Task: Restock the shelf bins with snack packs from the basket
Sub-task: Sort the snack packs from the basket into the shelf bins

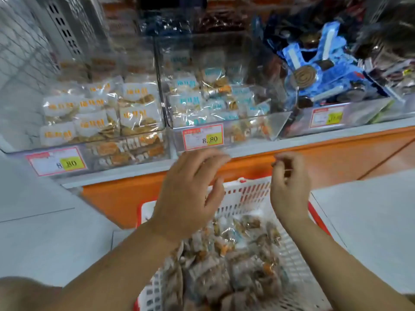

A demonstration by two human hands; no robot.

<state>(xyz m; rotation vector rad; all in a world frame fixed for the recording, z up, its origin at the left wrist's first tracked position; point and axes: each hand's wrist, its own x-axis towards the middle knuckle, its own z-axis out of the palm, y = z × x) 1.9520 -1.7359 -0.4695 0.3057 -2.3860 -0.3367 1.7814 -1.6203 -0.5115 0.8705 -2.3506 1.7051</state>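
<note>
Basket (258,194): nearest you, under both hands, heaped with snack packs (224,265).
Left hand (190,194): above the basket, fingers spread and loose, holding nothing.
Right hand (289,189): just right of it, fingers curled; whether they pinch anything I cannot tell.
Shelf bins: far; orange-label bin (125,151) left, blue-label bin (247,131) beside it.
Risk: your basket looks mixed; a hasty grab could put a pack in the wrong bin.

Middle bin (224,122), price tag (203,137) on its front: 8.80. Left bin (125,154), tag (56,161) shows 8 and 80 on yellow. Right bin (363,112), tag (327,117) too blurred; lettering on the packs (137,92) unreadable as well.
</note>
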